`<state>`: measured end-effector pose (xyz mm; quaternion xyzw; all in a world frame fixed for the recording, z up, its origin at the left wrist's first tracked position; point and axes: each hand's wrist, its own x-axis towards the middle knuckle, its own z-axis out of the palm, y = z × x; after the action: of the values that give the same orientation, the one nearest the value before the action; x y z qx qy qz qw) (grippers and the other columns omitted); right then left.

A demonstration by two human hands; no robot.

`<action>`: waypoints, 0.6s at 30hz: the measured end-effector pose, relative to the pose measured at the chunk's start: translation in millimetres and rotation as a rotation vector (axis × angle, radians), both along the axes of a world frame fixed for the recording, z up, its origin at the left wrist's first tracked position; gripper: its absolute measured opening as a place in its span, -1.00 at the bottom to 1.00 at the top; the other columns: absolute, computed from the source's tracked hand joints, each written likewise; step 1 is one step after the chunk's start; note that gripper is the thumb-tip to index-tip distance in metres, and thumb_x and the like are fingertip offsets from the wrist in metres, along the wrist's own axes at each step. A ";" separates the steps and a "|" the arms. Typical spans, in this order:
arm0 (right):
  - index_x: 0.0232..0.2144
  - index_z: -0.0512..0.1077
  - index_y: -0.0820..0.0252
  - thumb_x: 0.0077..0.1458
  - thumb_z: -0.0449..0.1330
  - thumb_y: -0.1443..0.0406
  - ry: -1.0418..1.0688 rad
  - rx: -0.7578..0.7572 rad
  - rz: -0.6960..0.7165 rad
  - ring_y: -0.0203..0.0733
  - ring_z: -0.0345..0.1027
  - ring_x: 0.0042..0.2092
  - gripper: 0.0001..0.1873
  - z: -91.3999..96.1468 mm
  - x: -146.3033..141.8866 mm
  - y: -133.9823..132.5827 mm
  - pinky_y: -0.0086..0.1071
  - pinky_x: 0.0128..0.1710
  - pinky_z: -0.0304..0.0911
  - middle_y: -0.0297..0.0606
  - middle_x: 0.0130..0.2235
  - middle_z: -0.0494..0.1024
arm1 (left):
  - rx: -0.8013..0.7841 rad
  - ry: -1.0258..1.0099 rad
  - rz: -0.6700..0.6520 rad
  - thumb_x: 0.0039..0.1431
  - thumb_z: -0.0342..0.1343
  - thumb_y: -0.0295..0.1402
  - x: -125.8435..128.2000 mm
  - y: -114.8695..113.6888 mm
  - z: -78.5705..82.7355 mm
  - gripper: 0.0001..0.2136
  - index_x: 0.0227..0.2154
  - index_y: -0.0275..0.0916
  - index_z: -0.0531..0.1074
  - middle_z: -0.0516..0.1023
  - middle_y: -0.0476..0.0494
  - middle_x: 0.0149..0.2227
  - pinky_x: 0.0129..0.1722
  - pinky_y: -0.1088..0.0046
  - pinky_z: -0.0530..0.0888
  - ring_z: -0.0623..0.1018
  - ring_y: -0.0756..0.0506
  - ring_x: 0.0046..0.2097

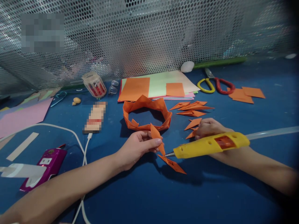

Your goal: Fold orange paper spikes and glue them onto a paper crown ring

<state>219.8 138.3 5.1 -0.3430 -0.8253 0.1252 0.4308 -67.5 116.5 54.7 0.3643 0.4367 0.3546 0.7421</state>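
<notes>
Between thumb and fingers, my left hand (pixel 137 146) pinches a folded orange paper piece (pixel 155 133). Its lower tip meets a second folded orange piece (pixel 174 165), which slants down to the right. At that joint is the metal nozzle of a yellow glue gun (pixel 210 144). My right hand (pixel 207 127) is wrapped round the gun's far side, its fingers partly hidden by the body. A clear glue stick (pixel 273 133) runs out of the gun's rear. Just behind my left hand stands a folded orange paper ring (pixel 147 113). Two small folded pieces (pixel 193 123) lie by my right fingers.
Several folded orange pieces (pixel 193 107) lie behind my right hand. Farther back are paper sheets (pixel 161 81), scissors (pixel 216 83), orange squares (pixel 247 93) and a jar (pixel 94 84). White cables (pixel 83 155) and a purple power strip (pixel 44 169) lie left, before a perforated metal screen (pixel 149 40).
</notes>
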 end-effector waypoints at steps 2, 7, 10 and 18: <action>-0.25 0.44 -0.07 0.31 0.26 0.07 -0.003 0.022 0.009 -0.07 0.47 -0.26 -0.84 2.7 -0.6 2.0 -0.28 -0.30 0.52 -0.29 -0.36 0.52 | 0.002 -0.001 -0.003 -0.28 0.68 -0.08 -0.3 0.0 -0.3 -0.50 -0.38 -0.32 0.62 0.57 0.01 -0.43 -0.31 0.48 0.46 0.49 0.06 -0.41; -0.28 0.45 -0.06 0.25 0.32 0.12 -0.022 0.039 0.029 -0.07 0.47 -0.29 -0.87 8.7 0.1 5.7 -0.30 -0.34 0.52 -0.30 -0.39 0.52 | 0.002 -0.005 0.000 -0.28 0.68 -0.08 -0.3 -0.4 1.3 -0.50 -0.39 -0.30 0.62 0.57 0.01 -0.43 -0.29 0.46 0.46 0.49 0.05 -0.41; -0.27 0.44 -0.06 0.25 0.30 0.15 -0.012 0.033 0.019 -0.07 0.47 -0.29 -0.90 4.1 2.3 5.4 -0.26 -0.29 0.55 -0.29 -0.37 0.51 | -0.004 -0.008 0.010 -0.29 0.68 -0.08 0.4 -0.7 2.9 -0.49 -0.38 -0.31 0.62 0.58 0.00 -0.41 -0.28 0.46 0.45 0.50 0.05 -0.41; -0.31 0.45 -0.05 0.18 0.36 0.17 -0.010 -0.039 0.002 -0.06 0.45 -0.29 -0.87 -6.0 4.4 3.6 -0.28 -0.34 0.53 -0.29 -0.36 0.49 | -0.019 0.003 0.014 -0.33 0.69 -0.12 0.2 0.1 1.4 -0.49 -0.38 -0.32 0.63 0.59 0.00 -0.42 -0.31 0.48 0.44 0.50 0.06 -0.42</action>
<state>224.2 141.9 -0.9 -0.3513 -0.8252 0.1400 0.4197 -67.3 116.6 56.1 0.3548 0.4438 0.3550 0.7424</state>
